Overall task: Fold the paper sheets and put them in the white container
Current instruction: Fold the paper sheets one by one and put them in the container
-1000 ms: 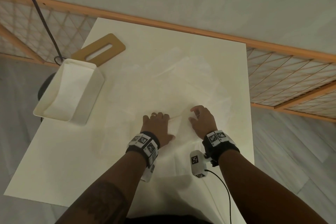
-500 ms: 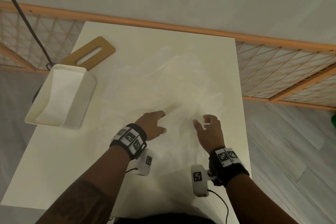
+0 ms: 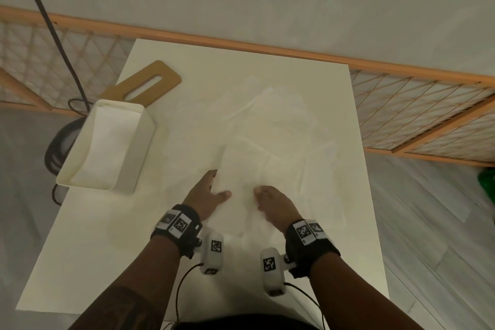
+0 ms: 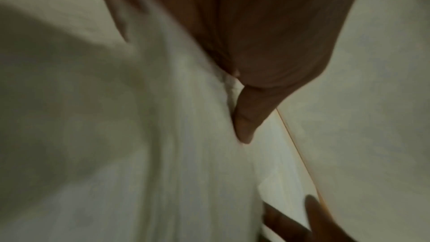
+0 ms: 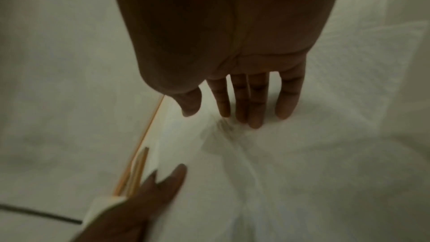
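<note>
Paper sheets mid-table; both hands flat on them (fingers straight); white container at left edge.

Both bare forearms reach forward side by side, each wrist wrapped in a black band with white square-patterned tags and a small white camera unit hanging on its inner side. The left hand lies palm down, fingers stretched forward and thumb spread toward the other hand. The right hand is also palm down, its straight fingers close together, pointing down with their tips lowest, thumb slightly apart.
</note>
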`<action>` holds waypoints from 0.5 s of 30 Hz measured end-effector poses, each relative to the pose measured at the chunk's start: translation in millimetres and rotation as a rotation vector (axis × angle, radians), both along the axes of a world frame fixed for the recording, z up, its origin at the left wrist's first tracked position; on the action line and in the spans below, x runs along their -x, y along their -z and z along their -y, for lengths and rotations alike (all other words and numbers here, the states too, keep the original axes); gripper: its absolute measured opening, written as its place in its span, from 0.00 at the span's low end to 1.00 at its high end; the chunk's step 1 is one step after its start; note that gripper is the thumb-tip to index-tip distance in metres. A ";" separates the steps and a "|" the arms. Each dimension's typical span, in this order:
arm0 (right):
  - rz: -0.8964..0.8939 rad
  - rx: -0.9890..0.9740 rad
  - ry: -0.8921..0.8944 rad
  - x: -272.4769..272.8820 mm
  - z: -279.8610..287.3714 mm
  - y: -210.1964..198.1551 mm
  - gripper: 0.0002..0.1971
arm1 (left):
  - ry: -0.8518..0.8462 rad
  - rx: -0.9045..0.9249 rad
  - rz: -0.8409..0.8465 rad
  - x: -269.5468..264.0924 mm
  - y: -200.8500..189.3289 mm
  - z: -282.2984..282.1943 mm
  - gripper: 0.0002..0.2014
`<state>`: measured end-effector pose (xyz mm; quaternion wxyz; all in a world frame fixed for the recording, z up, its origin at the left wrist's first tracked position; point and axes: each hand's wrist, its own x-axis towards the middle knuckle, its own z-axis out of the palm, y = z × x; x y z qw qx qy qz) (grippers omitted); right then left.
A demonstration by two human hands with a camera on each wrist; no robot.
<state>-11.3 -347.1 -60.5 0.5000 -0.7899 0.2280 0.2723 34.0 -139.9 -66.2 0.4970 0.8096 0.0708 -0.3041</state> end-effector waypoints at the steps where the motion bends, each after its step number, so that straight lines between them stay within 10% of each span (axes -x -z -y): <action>1: 0.015 0.076 -0.082 1.0 -3.3 1.6 0.26 | 0.011 -0.043 0.023 -0.1 1.1 -2.7 0.32; 15: 0.052 -0.096 0.154 -6.9 -26.6 -11.0 0.39 | 0.060 -0.117 0.359 4.4 -17.0 -1.6 0.17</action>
